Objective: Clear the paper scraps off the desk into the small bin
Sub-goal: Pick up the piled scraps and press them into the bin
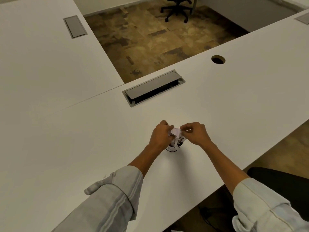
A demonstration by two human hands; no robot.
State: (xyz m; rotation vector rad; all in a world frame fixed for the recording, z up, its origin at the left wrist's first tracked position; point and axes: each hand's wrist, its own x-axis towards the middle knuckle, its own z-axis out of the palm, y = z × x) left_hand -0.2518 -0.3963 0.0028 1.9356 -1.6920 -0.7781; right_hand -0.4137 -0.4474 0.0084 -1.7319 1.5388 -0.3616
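Note:
A crumpled wad of white paper scraps (175,133) is held between both hands over the white desk (234,101). My left hand (159,136) grips the wad from the left with curled fingers. My right hand (195,133) pinches its right side with thumb and fingertips. Directly below the hands stands the small bin (173,148), a little white and dark cup mostly hidden by my left hand and the paper. Some scraps hang down into its mouth.
A grey cable flap (153,87) is set in the desk beyond the hands, and a round cable hole (218,59) lies at the right. A second desk (41,64) joins on the left. A black chair seat (284,186) sits under the desk edge at right.

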